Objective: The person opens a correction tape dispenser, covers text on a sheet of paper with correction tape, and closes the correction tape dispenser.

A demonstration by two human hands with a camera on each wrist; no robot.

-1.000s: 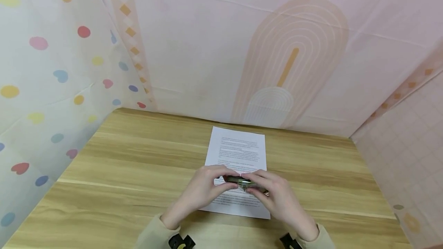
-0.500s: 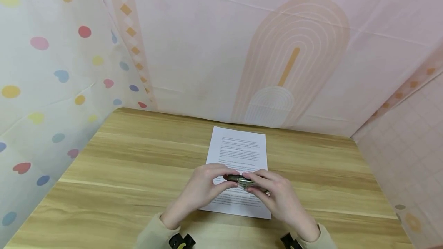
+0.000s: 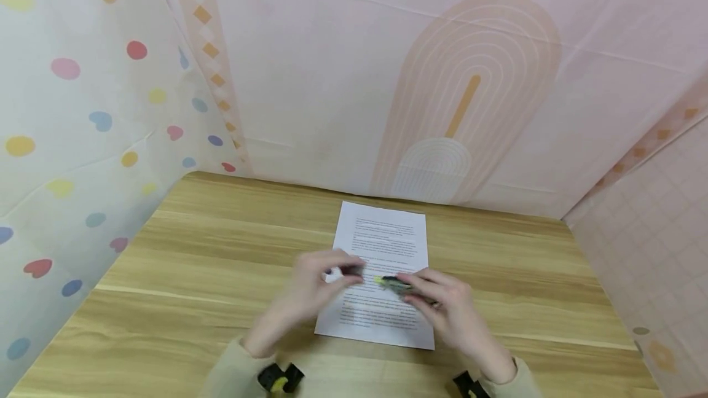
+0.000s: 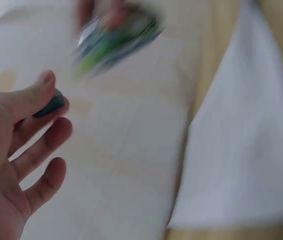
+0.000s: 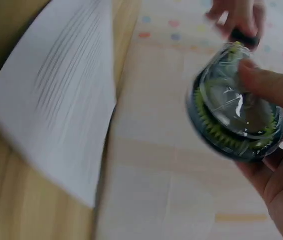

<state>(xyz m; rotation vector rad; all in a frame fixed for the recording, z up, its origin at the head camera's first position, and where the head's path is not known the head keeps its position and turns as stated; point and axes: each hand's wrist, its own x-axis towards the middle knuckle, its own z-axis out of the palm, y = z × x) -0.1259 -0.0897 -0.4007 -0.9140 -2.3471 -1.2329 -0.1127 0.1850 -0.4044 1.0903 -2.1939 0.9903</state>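
My right hand grips a correction tape dispenser between thumb and fingers. Its case is clear with a dark body, and green gear teeth show inside. A yellow-green tip points left in the head view. My left hand pinches a small dark cap between thumb and forefinger, its other fingers loosely bent. Between cap and dispenser there is a visible gap in the head view. Below both hands lies a printed sheet of paper, partly covered by them in that view.
The sheet lies on a wood-grain table. A pale patterned curtain hangs along the table's far edge, with a dotted one at the left. Dark wrist straps sit at the sleeves.
The cap has come off the dispenser's tip. My left hand has moved left with the cap; my right hand has shifted slightly right with the dispenser, baring the yellow-green tip.
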